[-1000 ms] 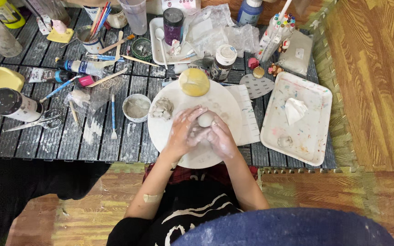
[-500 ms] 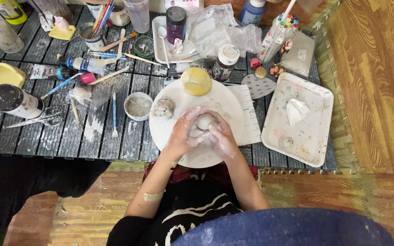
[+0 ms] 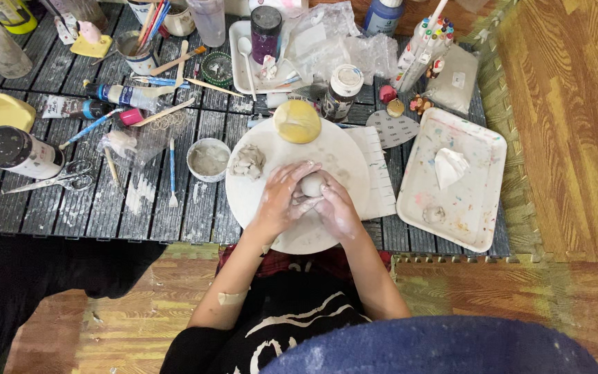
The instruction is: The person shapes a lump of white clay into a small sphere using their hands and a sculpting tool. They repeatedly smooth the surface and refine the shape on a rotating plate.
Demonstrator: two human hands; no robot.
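A pale clay ball (image 3: 311, 184) is cupped between left hand (image 3: 282, 197) and right hand (image 3: 336, 206) over the round white board (image 3: 257, 201); seemingly roughly rounded, unfinished. Spare clay lump (image 3: 249, 161) lies unused.

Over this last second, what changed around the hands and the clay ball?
Very little. Both hands, left hand and right hand, keep cupping the clay ball over the round white board, only shifting their fingers slightly. The yellow sponge, clay scraps and water cup stayed put.

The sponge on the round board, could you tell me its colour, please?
Yellow; the sponge shows best in the head view.
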